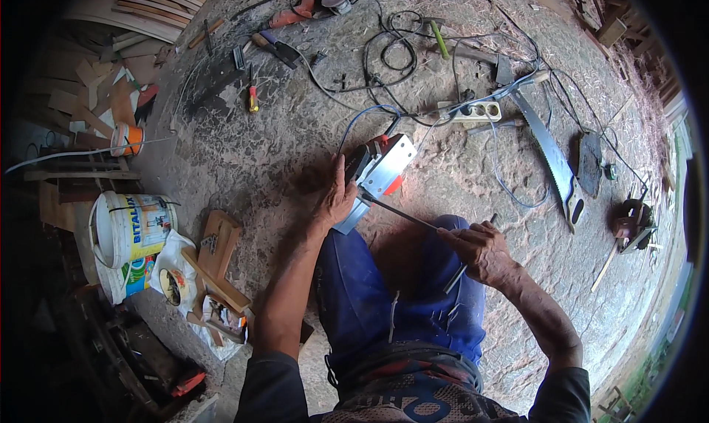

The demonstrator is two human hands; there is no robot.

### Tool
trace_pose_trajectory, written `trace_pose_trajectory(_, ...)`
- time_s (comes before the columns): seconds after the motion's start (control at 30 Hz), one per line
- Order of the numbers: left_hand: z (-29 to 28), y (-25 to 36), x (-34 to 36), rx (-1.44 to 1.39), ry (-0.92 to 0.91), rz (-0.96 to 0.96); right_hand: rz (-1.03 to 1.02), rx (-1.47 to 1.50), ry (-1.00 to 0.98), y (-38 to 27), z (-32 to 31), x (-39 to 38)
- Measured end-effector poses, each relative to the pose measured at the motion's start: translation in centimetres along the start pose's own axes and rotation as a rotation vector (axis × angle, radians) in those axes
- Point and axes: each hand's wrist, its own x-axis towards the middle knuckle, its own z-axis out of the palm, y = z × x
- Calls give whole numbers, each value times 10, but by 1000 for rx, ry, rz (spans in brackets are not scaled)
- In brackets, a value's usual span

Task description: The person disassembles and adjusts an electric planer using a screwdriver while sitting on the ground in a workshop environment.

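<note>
My left hand is closed around a silver metal piece with holes, a black part and red parts on it. A blue cable runs to its far end. My right hand grips the crossbar of a dark T-handle wrench. The wrench's long shaft reaches left to the metal piece, its tip close to my left fingers; whether it sits on a fastener is too small to tell. Both hands are above my knees, in blue trousers.
A hand saw lies at right, near a white power strip and tangled black cables. A screwdriver and an angle grinder lie farther off. White buckets and a wooden block stand at left.
</note>
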Motion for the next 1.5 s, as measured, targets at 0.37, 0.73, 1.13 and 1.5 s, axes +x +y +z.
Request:
trace_pose_trajectory(0.37, -6, 14, 0, -69, -21, -55, -36, -107, -32, -8, -4, 4)
trace_pose_trajectory(0.73, -3, 10, -2, -60, 24, 24, 193, 212, -122, -4, -11, 12)
trace_pose_trajectory(1.13, 1, 9, -2, -53, 60, 26, 493, 890, 68, 1, 12, 12)
trace_pose_trajectory(1.5, -2, 14, -4, -102, 47, -20, 473, 754, 43, -5, 3, 10)
